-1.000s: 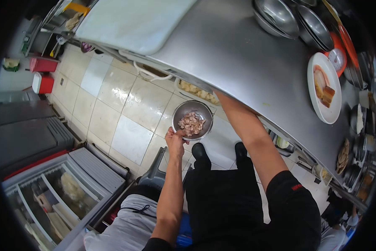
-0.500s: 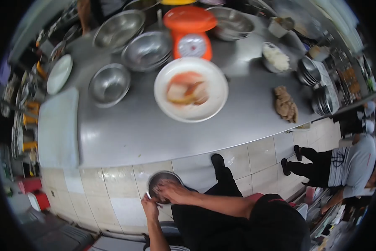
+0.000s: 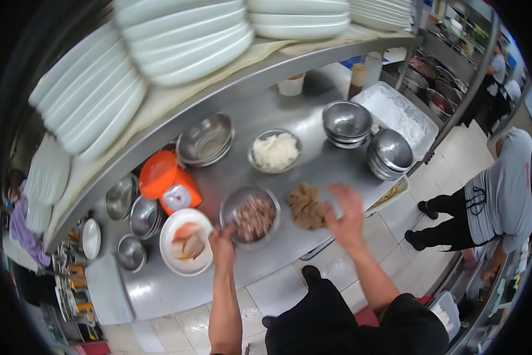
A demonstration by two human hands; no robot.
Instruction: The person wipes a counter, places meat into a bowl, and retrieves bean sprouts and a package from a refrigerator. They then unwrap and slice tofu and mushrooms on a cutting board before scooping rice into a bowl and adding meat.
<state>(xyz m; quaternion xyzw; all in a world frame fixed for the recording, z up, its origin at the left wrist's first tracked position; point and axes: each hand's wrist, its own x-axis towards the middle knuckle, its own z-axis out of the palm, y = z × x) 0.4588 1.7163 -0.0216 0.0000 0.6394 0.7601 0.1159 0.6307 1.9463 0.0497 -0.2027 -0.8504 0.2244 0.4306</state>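
My left hand (image 3: 222, 244) grips the near left rim of a steel bowl (image 3: 225, 207). Cut pieces of pinkish-brown meat (image 3: 254, 218) fill part of that bowl, which is at the table. To its right lies a crumpled brown cloth (image 3: 306, 206). My right hand (image 3: 345, 216) is beside the cloth's right side with fingers apart, somewhat blurred and holding nothing. Left of my left hand sits a white plate (image 3: 170, 260) bearing pale and reddish pieces of food (image 3: 189, 243).
An orange scale (image 3: 180, 197) stands behind the plate. A bowl of white shreds (image 3: 276, 152) and stacked steel bowls (image 3: 347, 121) are farther back. Overhead, a shelf (image 3: 177, 109) carries stacked white plates (image 3: 189, 41). Another person (image 3: 495, 189) stands at the right.
The meat bowl has come up from below the table edge to the tabletop, held by my left hand. My right hand has left the bowl and moved right, to the cloth. The view has shifted right.
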